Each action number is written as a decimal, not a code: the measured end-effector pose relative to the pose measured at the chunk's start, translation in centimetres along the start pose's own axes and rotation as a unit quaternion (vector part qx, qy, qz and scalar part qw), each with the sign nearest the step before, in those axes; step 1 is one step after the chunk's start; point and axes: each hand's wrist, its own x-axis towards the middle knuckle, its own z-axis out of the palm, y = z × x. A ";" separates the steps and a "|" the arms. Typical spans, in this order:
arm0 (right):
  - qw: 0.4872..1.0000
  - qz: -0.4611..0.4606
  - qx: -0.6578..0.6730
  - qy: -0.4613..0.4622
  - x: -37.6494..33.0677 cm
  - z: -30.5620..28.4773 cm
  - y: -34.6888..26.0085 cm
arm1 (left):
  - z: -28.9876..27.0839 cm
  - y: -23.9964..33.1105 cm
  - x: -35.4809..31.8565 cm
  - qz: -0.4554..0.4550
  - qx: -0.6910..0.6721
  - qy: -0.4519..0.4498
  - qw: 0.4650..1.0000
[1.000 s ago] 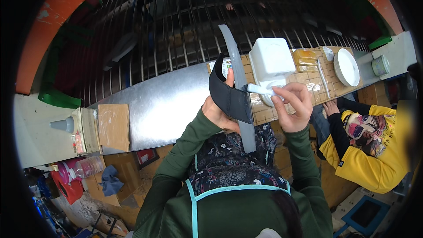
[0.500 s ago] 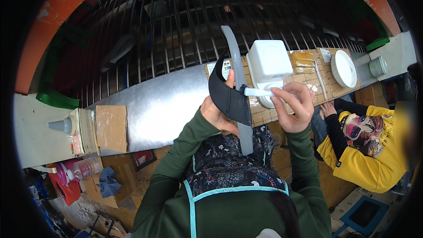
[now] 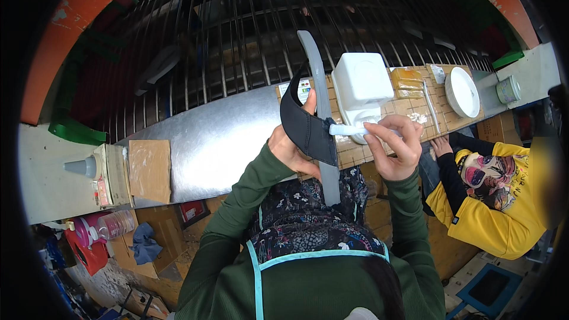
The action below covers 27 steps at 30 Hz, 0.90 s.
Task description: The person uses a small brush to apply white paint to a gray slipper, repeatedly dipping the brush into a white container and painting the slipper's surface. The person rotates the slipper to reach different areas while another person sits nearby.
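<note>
My left hand grips a slipper from its left side, the fingers wrapped round its black upper and grey sole. The slipper is held on edge, its long sole running away from my body. Between the thumb and fingers of my right hand is a brush with a pale handle. Its dark tip touches the slipper where the upper meets the sole. Just beyond the brush, a square white plastic container stands on the cardboard.
Cardboard covers the bench's right part, bearing a yellow block, a thin white stick and a white bowl. A roller conveyor runs beyond the metal bench. A person in yellow sits at the right.
The brush has tilted slightly, its tip a little lower along the edge of the upper. The slipper has shifted very slightly away from my body. Both hands keep their holds.
</note>
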 end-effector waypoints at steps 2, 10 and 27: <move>1.000 0.002 0.001 -0.004 0.0 -0.1 0.0 | -0.1 0.0 0.2 0.011 0.001 0.003 1.000; 1.000 0.005 0.005 -0.014 -0.2 -0.3 -0.3 | -0.5 0.5 0.8 -0.004 0.023 -0.001 1.000; 1.000 0.001 0.008 -0.025 -0.6 -0.4 -0.6 | -1.0 0.1 1.2 -0.038 0.029 -0.011 0.999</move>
